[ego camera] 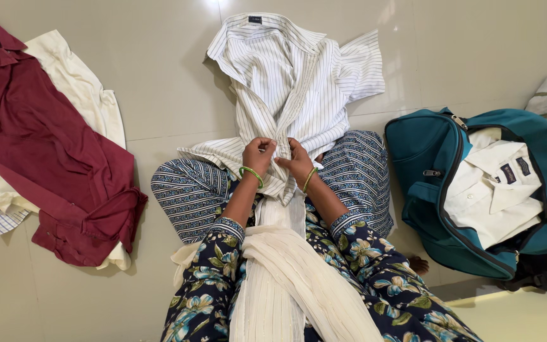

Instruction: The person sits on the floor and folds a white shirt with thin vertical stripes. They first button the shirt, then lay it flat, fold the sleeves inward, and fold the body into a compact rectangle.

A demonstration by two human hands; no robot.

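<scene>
Pinching the front placket of the striped shirt (292, 82), spread on the floor at 12 o'clock over the knees, with fingers of left hand (259, 154) and right hand (297, 159) pressed on the cloth. Likely to skew if tugged unevenly. Teal bag (425, 164) at 3 o'clock, white shirt (495, 190) inside with small dark collar labels; another dark label on striped collar.

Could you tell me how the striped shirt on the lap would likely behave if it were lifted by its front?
The striped shirt would probably flop and sag, since it already lies in soft folds. It looks thin, so likely light. Both the left hand and right hand pinch its placket, suggesting it bunches easily.
</scene>
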